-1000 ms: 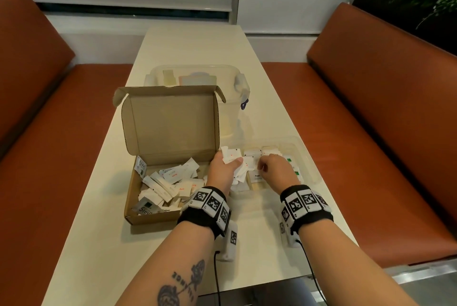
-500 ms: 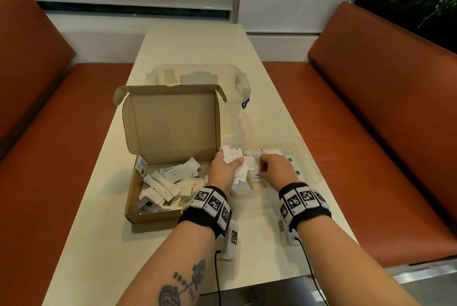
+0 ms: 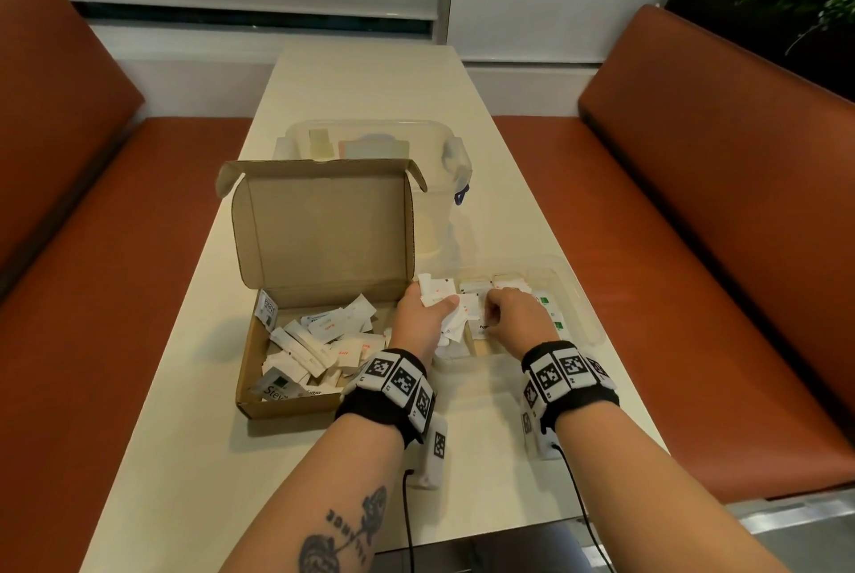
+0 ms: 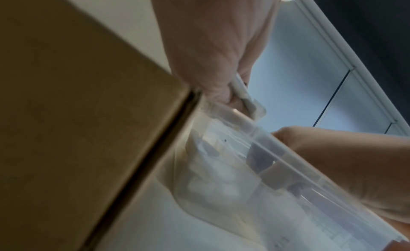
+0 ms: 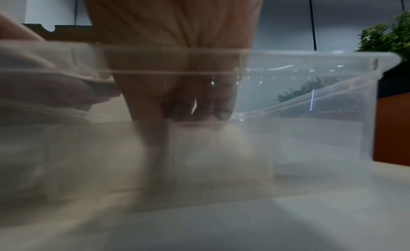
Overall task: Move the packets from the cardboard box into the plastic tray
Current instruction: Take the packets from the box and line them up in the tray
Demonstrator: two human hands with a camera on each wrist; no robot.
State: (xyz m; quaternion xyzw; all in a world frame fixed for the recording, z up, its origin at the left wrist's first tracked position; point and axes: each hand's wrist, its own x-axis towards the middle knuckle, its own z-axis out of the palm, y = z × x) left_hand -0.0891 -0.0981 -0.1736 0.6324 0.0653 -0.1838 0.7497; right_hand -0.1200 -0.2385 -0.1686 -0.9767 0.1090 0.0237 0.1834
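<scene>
Clearly unfinished: the left hand [image 3: 418,318] grips several small white paper packets [image 3: 439,294] over the clear plastic tray [image 3: 580,294], the right hand [image 3: 518,318] beside it curls onto packets inside, many loose packets [image 3: 319,345] wait left in the brown cardboard box [image 3: 324,230].

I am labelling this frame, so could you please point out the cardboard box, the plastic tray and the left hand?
cardboard box [image 3: 324,225]: head view, inside of its raised lid.
plastic tray [image 3: 580,294]: head view, its clear right rim.
left hand [image 3: 418,318]: head view, back of the hand.
</scene>
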